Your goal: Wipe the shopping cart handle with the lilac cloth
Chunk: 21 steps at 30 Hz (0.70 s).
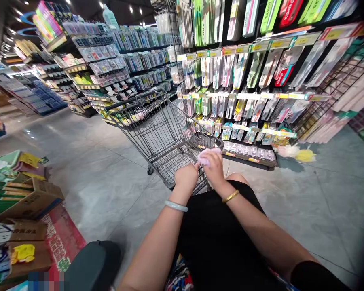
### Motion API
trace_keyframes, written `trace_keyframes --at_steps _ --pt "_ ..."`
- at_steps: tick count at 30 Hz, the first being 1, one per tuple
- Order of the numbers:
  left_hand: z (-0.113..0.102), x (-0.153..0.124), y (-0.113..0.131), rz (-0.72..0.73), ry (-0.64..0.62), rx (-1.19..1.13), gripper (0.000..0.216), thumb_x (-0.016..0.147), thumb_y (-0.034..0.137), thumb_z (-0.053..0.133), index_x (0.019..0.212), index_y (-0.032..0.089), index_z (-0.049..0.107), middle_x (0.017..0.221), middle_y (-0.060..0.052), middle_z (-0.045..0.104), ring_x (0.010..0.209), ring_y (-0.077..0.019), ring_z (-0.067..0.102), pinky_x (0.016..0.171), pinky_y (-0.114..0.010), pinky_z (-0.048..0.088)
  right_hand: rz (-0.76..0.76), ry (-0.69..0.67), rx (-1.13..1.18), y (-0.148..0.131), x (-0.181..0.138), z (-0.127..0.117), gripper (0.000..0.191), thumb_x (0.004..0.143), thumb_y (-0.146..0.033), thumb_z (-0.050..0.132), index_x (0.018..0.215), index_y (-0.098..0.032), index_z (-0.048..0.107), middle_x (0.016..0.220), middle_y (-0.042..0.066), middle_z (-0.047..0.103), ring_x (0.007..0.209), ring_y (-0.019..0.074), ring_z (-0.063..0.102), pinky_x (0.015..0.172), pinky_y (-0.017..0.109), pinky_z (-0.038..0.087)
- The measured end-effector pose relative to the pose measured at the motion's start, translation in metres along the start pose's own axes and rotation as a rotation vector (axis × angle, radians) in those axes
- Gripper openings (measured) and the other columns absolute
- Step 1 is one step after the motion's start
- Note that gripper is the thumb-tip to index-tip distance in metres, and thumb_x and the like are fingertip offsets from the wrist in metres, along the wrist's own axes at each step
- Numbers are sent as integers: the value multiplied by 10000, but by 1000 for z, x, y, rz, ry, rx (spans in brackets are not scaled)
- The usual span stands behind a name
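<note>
A grey wire shopping cart [157, 149] stands in front of my knees, its basket showing bare wire mesh. My left hand [186, 176], a pale bangle at its wrist, is closed at the near edge of the cart, with the finger undersides hidden. Close beside it, my right hand [214, 167] has its fingers bent around a pale pink cloth [204, 155] at the cart's near right corner. The left thumb reaches toward the cloth; whether it touches is unclear. A gold bracelet circles my right wrist.
Racks of hanging packaged goods [239, 72] rise just beyond the cart on the right. More stocked shelves [139, 60] line the back. Cardboard boxes [27, 194] stand at the left, near a dark cap [94, 262] at the bottom. Grey floor [109, 173] lies between.
</note>
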<state>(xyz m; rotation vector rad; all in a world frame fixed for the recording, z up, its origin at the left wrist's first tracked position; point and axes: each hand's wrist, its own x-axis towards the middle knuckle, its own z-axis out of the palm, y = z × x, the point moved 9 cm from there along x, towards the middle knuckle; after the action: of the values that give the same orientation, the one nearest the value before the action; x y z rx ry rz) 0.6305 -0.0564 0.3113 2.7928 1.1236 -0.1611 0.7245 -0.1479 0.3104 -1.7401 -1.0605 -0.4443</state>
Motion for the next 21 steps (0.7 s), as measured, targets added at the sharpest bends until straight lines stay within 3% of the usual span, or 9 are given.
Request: trace_keyframes --at_steps 3,6,10,14,18,21 --pt "1 2 5 19 9 -27 569 994 473 160 1102 147 614 949 -144 723 910 -281 692 754 -384 510 44 113 77 2 -38 7 472 766 -89 515 1207 -253 556 1234 92 506 1202 269 455 1048 495 379" --pt "5 6 10 86 -102 -52 600 989 485 115 1117 166 607 1012 -142 717 952 -273 681 782 -377 502 106 166 158 21 -61 13 423 760 -94 527 1156 -238 561 1185 105 467 1152 255 490 1007 476 432" --pt "0 19 18 219 -281 24 642 964 555 147 1068 176 655 1071 -156 709 1011 -299 658 833 -400 487 281 201 267 49 -48 7 270 725 -106 545 960 -222 611 1049 71 486 1050 229 530 930 417 480" --pt "-3 35 30 360 -348 67 672 923 651 195 1090 197 662 1081 -145 709 1016 -310 650 849 -400 482 360 251 371 56 -15 -10 259 716 -110 541 938 -225 608 1069 63 514 1055 212 542 955 385 465" --pt "7 50 41 419 -336 -124 622 939 612 235 1032 182 674 954 -113 724 898 -259 666 845 -361 486 318 195 319 68 -16 -8 270 690 -115 554 928 -221 626 1077 70 523 1070 229 531 969 402 445" --pt "25 55 43 347 -427 -423 608 944 612 254 1083 170 648 910 -91 721 762 -211 672 732 -323 518 481 141 265 101 -40 8 233 669 -130 547 870 -212 633 987 63 545 964 233 550 897 408 464"
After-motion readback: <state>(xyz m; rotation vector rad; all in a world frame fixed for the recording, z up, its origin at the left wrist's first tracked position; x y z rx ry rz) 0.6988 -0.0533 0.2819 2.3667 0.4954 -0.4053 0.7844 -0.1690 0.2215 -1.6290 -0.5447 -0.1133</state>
